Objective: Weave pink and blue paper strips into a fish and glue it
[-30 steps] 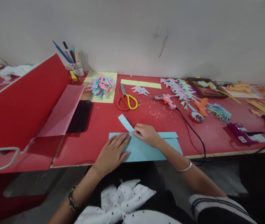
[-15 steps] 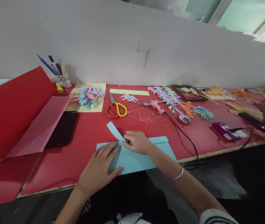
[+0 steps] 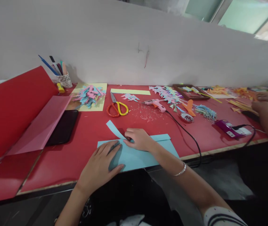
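A light blue sheet of paper lies at the table's front edge. Along its far side runs a narrow folded band, and a blue strip stands partly separated from it, curling up at the left. My left hand presses flat on the sheet's left part, fingers stretched out. Closed at the far edge, where the strip meets the sheet, is my right hand. Something small and dark shows between its fingers, too hidden to name. Scissors with one red and one yellow handle lie beyond the sheet.
A pink glue gun trails a black cord to a purple power socket. Cut paper pieces are heaped at left, near a phone and a pen cup. Another person's hands are at far right.
My hands and the blue sheet keep nearly the same places, with the view shifted slightly. At far right, the other person's hands have come further into view.
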Demonstrator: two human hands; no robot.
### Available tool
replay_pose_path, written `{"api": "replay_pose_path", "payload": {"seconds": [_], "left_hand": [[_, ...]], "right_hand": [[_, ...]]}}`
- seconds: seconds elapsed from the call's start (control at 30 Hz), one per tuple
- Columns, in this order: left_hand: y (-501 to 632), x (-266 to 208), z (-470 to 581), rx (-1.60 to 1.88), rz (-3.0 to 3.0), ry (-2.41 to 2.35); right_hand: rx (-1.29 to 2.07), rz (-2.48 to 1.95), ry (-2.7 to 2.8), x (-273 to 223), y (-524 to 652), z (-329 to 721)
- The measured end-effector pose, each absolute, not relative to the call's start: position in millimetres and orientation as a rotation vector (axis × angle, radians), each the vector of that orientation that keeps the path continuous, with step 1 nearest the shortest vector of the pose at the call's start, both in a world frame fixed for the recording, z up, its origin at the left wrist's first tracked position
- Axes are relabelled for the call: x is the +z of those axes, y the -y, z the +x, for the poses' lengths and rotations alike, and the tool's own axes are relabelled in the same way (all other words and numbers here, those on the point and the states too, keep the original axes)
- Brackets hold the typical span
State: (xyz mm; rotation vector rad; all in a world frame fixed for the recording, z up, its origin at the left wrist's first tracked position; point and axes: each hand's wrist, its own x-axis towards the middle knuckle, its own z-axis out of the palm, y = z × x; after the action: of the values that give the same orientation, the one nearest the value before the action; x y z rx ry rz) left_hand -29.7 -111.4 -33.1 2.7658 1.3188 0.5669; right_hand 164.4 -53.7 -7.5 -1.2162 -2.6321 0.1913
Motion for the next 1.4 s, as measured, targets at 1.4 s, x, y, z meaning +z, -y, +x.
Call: {"api": "replay_pose_path", "payload": {"seconds": [1.4], "left_hand": [[112.1, -39.2, -31.8, 0.517, 2.910, -1.279]], "right_hand": [[0.385, -1.368, 2.488, -15.0, 46.9, 167.8]]}}
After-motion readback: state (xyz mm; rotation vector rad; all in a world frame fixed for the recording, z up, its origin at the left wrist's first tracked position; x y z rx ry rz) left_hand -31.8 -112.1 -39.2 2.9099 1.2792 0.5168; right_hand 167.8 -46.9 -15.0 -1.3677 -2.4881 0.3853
